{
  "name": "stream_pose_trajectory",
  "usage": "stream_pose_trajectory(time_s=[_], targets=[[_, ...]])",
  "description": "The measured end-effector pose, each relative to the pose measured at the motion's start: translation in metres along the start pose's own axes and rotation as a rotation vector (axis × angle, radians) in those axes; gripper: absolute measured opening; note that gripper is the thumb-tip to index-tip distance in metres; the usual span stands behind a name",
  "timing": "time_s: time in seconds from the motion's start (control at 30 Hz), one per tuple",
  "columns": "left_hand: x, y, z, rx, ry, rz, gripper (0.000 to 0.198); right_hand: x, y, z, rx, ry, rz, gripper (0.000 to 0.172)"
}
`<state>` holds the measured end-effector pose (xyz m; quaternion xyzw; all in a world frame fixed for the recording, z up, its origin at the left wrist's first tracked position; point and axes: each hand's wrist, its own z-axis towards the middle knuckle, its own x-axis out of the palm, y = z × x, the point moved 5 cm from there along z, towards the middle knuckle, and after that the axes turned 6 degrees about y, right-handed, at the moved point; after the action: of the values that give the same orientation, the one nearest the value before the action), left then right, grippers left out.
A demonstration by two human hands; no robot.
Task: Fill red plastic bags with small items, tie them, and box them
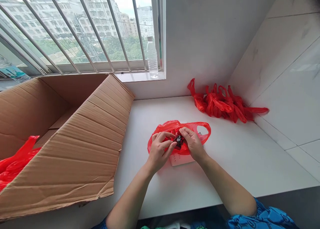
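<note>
Between my two hands is a small black packet with white characters printed on it. My left hand pinches it from the left side, thumb and fingers pressed to its edge. My right hand grips its upper right corner with the fingertips. Beneath lies a red plastic bag, spread loosely with one handle loop to the right. A pale printed sheet or box sticks out from under the bag towards me. What else the bag covers is hidden.
A large open cardboard box takes up the left, with a red plastic bag inside it. Several knotted red bags lie by the back wall on the white tabletop. A clear water bottle stands on the barred window's sill.
</note>
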<state>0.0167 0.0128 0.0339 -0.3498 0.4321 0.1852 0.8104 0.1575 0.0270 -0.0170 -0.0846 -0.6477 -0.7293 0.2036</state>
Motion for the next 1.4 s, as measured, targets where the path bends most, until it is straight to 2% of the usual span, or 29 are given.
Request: stream_pose_trajectory(time_s=[0.1,0.27,0.43,0.63,0.8,0.9,1.13,1.4], targets=[[0.001,0.001,0.000,-0.004,0.012,0.014,0.038,-0.003,0.003,0.001,0.009,0.044,-0.082,0.038],[0.000,0.001,0.002,0.012,0.034,-0.031,0.039,-0.010,0.001,0.002,-0.037,-0.029,-0.171,0.038],[0.002,0.003,0.001,-0.003,0.076,-0.184,0.037,-0.009,0.006,-0.002,-0.074,-0.043,-0.277,0.036],[0.017,0.011,-0.002,-0.175,0.208,-0.424,0.034,-0.007,0.008,-0.004,-0.083,-0.009,-0.318,0.035],[0.028,0.013,-0.004,-0.354,0.314,-0.833,0.035,-0.005,0.006,-0.003,-0.044,0.018,-0.312,0.044],[0.029,0.012,-0.005,-0.425,0.344,-0.951,0.038,-0.003,0.008,-0.004,-0.025,0.058,-0.364,0.046],[0.031,0.012,-0.008,-0.496,0.376,-1.077,0.038,0.008,0.010,-0.006,0.030,0.211,-0.136,0.042],[0.027,0.006,-0.006,-0.451,0.394,-1.117,0.040,0.008,-0.005,-0.003,0.144,0.279,0.032,0.044]])
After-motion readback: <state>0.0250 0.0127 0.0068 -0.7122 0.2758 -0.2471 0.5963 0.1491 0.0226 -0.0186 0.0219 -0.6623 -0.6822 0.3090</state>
